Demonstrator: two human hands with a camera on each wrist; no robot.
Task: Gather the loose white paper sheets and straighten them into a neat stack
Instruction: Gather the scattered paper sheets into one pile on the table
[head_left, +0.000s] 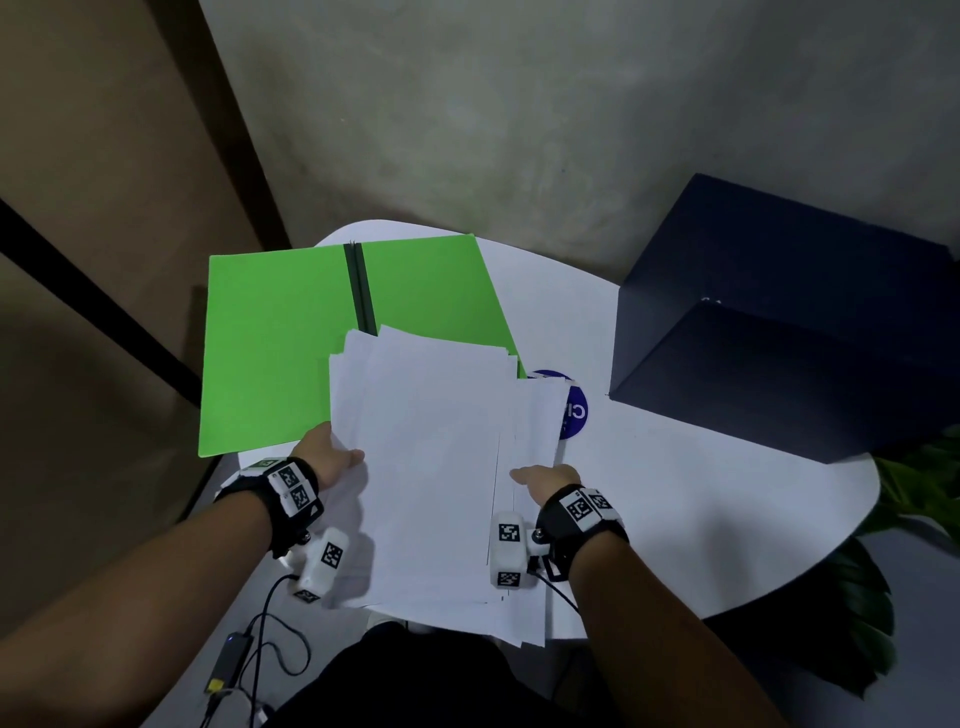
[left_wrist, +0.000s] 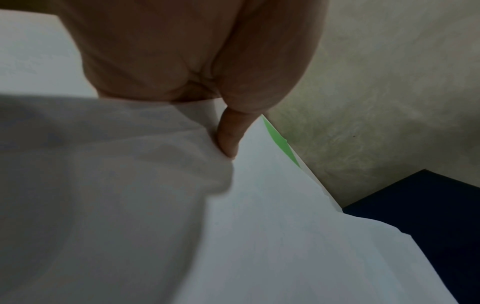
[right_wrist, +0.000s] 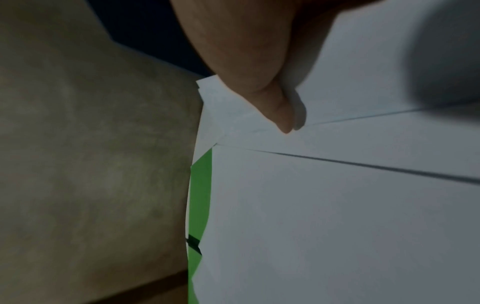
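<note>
A loose pile of white paper sheets (head_left: 436, 467) is held above the white table (head_left: 701, 509), its edges uneven and fanned at the top and right. My left hand (head_left: 332, 454) grips the pile's left edge, thumb on top of the sheets (left_wrist: 285, 226), fingers hidden beneath. My right hand (head_left: 545, 480) grips the right edge, its thumb pressed on the paper (right_wrist: 337, 205). In the left wrist view my left hand (left_wrist: 228, 135) shows its thumb dug into the paper. In the right wrist view my right hand (right_wrist: 280, 115) shows only the thumb.
An open green folder (head_left: 280, 343) lies on the table behind the sheets, a black spine down its middle. A dark blue box (head_left: 779, 322) stands at the right. A blue round sticker (head_left: 574, 410) peeks from under the paper. Cables hang near my left forearm.
</note>
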